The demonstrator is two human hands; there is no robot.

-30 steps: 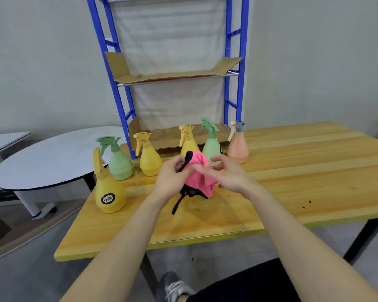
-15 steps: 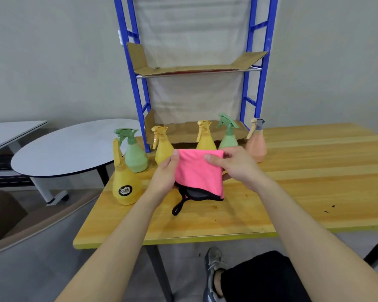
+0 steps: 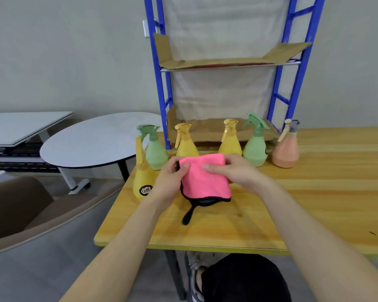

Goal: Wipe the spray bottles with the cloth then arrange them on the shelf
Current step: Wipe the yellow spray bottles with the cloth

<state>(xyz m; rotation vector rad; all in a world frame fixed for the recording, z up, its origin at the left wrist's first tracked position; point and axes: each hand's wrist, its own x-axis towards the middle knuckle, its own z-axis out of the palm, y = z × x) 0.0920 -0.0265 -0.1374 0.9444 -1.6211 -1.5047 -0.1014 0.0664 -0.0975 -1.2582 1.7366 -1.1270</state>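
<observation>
A pink cloth [image 3: 205, 179] with black trim and a black loop hangs folded above the wooden table [image 3: 314, 192]. My left hand [image 3: 170, 182] pinches its left edge and my right hand [image 3: 234, 171] grips its top right. Behind the cloth stand several spray bottles: a yellow labelled one [image 3: 142, 179] at front left, a green one [image 3: 155, 149], two yellow ones [image 3: 184, 142] [image 3: 230, 140], another green one [image 3: 256, 147] and a peach one [image 3: 286, 151]. The blue-framed shelf [image 3: 225, 64] rises behind them, lined with cardboard.
A round white table [image 3: 92, 142] stands to the left, with a rectangular white tabletop [image 3: 20, 125] further left. A brown and grey seat [image 3: 20, 214] sits at lower left. My shoe [image 3: 194, 273] and dark-clothed knee show under the table edge.
The bunched cloth has been spread and folded flat between both hands. The view has shifted so the bottles and shelf appear further right.
</observation>
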